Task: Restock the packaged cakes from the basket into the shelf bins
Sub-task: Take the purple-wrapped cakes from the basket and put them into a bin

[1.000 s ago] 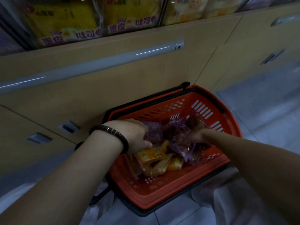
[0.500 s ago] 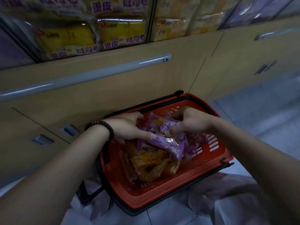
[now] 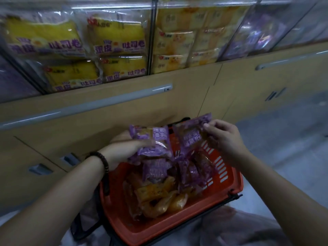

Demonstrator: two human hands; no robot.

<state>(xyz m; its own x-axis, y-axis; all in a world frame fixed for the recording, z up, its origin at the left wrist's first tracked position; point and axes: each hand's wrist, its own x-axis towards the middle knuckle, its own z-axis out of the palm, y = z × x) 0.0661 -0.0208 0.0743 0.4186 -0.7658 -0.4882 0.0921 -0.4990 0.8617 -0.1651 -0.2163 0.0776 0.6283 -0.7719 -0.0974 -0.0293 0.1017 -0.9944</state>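
Looks like the grab-from-the-basket step: the left hand [image 3: 124, 150] is wrapped around a bunch of purple cake packs [image 3: 154, 141] and the right hand [image 3: 223, 137] pinches the corner of one more purple pack [image 3: 193, 134]. Both are held just above the orange basket [image 3: 142, 229] at lower centre, which has more purple ones plus yellow packs [image 3: 156, 201] in it. Next move, I'd guess, is lifting these to the clear bin [image 3: 257, 36] at upper right, where purple wrappers seem to show, without the loose bundle slipping.

Basket [image 3: 159, 234] on floor [image 3: 284, 139] before cabinet [image 3: 124, 118]; shelf bins [image 3: 152, 41] above. Cakes [image 3: 156, 194] in basket; L hand [image 3: 124, 151], R hand [image 3: 223, 139] hold more over it.
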